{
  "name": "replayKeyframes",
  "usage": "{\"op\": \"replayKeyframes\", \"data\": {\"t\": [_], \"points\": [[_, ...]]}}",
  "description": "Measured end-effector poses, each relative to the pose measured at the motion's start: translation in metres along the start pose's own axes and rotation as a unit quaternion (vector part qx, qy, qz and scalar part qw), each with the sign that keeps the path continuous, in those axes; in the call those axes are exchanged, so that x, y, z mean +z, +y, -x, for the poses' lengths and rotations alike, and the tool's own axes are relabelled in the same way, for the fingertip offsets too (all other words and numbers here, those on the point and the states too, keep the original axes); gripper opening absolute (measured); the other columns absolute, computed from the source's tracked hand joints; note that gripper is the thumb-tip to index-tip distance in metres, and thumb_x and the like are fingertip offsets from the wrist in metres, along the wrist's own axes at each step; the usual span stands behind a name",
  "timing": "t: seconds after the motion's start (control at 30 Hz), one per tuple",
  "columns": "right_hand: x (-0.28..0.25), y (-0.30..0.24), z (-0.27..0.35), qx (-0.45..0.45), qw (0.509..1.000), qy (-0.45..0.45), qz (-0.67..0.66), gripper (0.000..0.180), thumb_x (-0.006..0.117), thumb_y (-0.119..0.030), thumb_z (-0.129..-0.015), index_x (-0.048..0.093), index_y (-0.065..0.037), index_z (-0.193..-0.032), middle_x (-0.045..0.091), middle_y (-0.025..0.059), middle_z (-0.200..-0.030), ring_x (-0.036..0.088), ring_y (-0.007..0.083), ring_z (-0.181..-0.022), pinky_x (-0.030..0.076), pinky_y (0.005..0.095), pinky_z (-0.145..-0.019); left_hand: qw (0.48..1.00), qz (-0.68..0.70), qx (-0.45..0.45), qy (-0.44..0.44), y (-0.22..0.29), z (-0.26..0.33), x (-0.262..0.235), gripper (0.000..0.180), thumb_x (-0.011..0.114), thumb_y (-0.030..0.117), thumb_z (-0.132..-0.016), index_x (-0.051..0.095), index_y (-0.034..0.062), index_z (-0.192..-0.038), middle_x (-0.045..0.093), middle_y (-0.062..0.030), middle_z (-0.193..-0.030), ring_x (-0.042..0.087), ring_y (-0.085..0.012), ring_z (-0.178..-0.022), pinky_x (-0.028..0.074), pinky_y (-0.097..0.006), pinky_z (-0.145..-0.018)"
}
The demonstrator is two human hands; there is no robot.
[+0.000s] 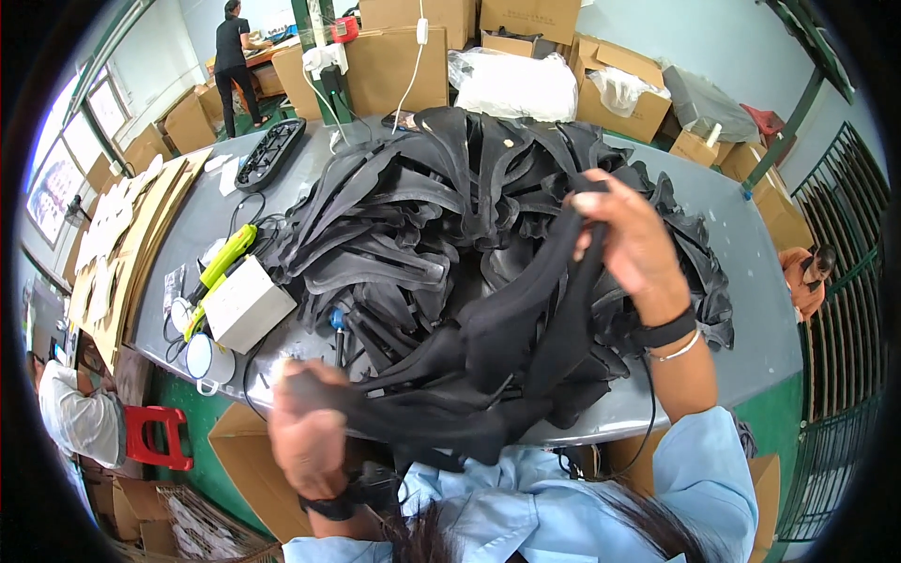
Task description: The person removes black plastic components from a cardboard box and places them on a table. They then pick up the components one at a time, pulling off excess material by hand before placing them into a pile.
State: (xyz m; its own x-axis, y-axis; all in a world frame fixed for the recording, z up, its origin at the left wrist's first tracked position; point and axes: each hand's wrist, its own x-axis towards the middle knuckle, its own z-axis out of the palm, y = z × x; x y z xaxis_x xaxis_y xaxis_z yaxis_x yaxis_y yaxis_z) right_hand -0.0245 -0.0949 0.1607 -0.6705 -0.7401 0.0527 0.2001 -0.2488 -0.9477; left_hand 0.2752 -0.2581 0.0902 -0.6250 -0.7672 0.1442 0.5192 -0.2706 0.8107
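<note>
Stretched between my hands is a soft black fabric piece with long strap-like arms (pixel 511 352). My left hand (pixel 314 422), low at the left near the table's front edge, is closed on one end and a little blurred by motion. Raised to the right, my right hand (pixel 627 235) pinches the other end between thumb and fingers. Behind and under the held piece lies a big heap of similar black fabric pieces (pixel 385 220), which it partly covers. A blue-topped tool (pixel 338 324) stands by the heap's left side, near my left hand.
On the grey table (pixel 760 310) at left are a white box (pixel 249 305), a yellow-green tool (pixel 230 253), a white mug (pixel 208 361), cables and a black tray (pixel 272 155). Cardboard boxes (pixel 619 89) line the back. A red stool (pixel 158 436) and other people are farther off.
</note>
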Motion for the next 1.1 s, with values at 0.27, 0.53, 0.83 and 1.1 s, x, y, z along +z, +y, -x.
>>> {"op": "replayKeyframes", "data": {"t": [0.27,0.53,0.83,1.1], "points": [[0.011,-0.089,0.003,-0.304,0.947,0.066,0.083,0.032,0.072,-0.009,-0.074,0.051,-0.004,-0.098,0.056,0.0020,-0.076,0.057,0.0117,-0.066,0.048,0.0248,-0.060,0.898,-0.087,0.426,0.070,0.094,-0.059,-0.008,0.026,0.051,0.007,-0.092,0.051,-0.0035,-0.115,0.058,-0.0158,-0.117,0.055,-0.0218,-0.109,0.043,-0.039,-0.098],[0.038,-0.033,-0.027,-0.498,0.709,0.005,0.499,0.029,0.072,-0.004,-0.076,0.042,-0.006,-0.076,0.045,0.0062,-0.076,0.044,0.0176,-0.069,0.040,0.0273,-0.065,0.685,-0.556,0.453,-0.129,-0.020,-0.164,0.053,0.023,0.069,-0.001,-0.071,0.058,0.0085,-0.089,0.063,-0.0047,-0.107,0.048,-0.0263,-0.122,0.027,-0.047,-0.106],[0.027,0.033,0.006,-0.681,0.503,-0.143,0.513,0.021,0.069,-0.011,-0.069,0.049,-0.013,-0.075,0.055,0.0031,-0.085,0.058,0.0221,-0.083,0.051,0.0380,-0.076,0.971,-0.064,-0.074,-0.218,-0.060,-0.048,0.063,0.040,0.054,0.034,-0.093,0.056,-0.0023,-0.109,0.061,-0.0104,-0.099,0.059,-0.0180,-0.090,0.047,-0.030,-0.080],[0.017,0.072,0.045,-0.556,0.547,-0.149,0.608,0.016,0.061,-0.016,-0.073,0.055,-0.015,-0.088,0.055,0.0033,-0.118,0.051,0.0223,-0.107,0.042,0.0378,-0.086,0.974,-0.032,-0.209,-0.085,-0.050,-0.025,0.075,0.020,0.058,0.005,-0.086,0.056,-0.0011,-0.105,0.059,-0.0074,-0.096,0.058,-0.0129,-0.085,0.050,-0.026,-0.073]]}}
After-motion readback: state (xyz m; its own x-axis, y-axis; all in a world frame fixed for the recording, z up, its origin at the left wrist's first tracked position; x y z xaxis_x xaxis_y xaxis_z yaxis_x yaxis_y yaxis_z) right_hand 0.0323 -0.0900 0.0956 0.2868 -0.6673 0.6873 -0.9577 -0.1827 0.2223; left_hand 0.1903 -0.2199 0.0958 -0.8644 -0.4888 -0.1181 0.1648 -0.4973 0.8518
